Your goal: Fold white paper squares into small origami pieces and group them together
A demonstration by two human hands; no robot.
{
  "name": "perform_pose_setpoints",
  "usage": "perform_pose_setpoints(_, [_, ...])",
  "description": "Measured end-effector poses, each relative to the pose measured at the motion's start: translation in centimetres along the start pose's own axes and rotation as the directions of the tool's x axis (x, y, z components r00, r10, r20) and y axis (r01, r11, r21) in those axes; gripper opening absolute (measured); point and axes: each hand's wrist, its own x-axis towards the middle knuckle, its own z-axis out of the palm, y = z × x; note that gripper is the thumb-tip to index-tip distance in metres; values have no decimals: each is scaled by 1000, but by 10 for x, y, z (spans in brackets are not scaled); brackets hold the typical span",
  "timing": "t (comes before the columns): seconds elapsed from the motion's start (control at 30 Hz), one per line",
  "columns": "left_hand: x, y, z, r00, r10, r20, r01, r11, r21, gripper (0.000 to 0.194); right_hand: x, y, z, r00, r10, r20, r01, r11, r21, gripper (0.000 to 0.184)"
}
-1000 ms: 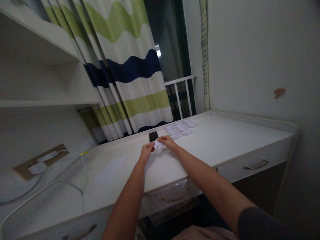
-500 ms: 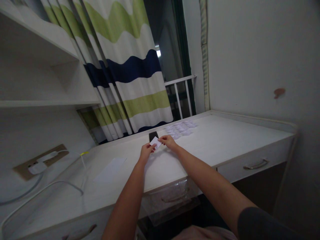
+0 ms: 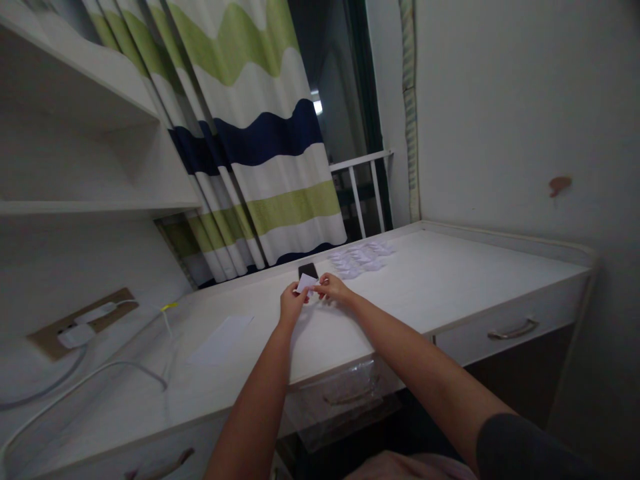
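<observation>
A small piece of white paper point(image 3: 306, 283) is held between my two hands above the white desk point(image 3: 340, 333). My left hand point(image 3: 291, 300) grips its left side, with the thumb on the near face. From the right, my right hand point(image 3: 332, 288) closes its fingers on the paper's right edge. The paper looks folded, though its exact shape is too small to make out. Just behind it lies a black phone-like slab point(image 3: 308, 269), partly covered by the paper. Several folded white paper pieces point(image 3: 361, 259) sit in rows beyond my right hand.
Flat white sheets point(image 3: 223, 339) lie on the desk to the left. A white cable point(image 3: 125, 364) runs near a power socket point(image 3: 75, 333). A shelf point(image 3: 95, 207) overhangs the left side; a striped curtain point(image 3: 280, 167) hangs behind the desk.
My right fingers have moved down and inward along the paper, which has turned and changed shape slightly. The rest of the desk looks the same.
</observation>
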Motion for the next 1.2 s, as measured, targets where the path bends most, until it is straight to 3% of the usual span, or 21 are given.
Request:
perform_pose_setpoints(0.2, [-1,1,0,999,23,-27,-23,1000,10,18,2,-2,-1,988,-82,134,82,997,8,22])
perform_pose_setpoints(0.53, [-1,-2,2,999,-19,38,22,998,-66,30,4,2,-4,983,-115,142,107,992,61,19])
perform_pose_setpoints(0.73, [-1,-2,1,999,-34,24,35,998,-57,28,5,4,-3,987,-111,115,108,994,34,15])
perform_pose_setpoints(1.2, [-2,-1,0,998,49,-40,-44,992,120,15,1,-1,0,983,-108,151,109,994,-1,8])
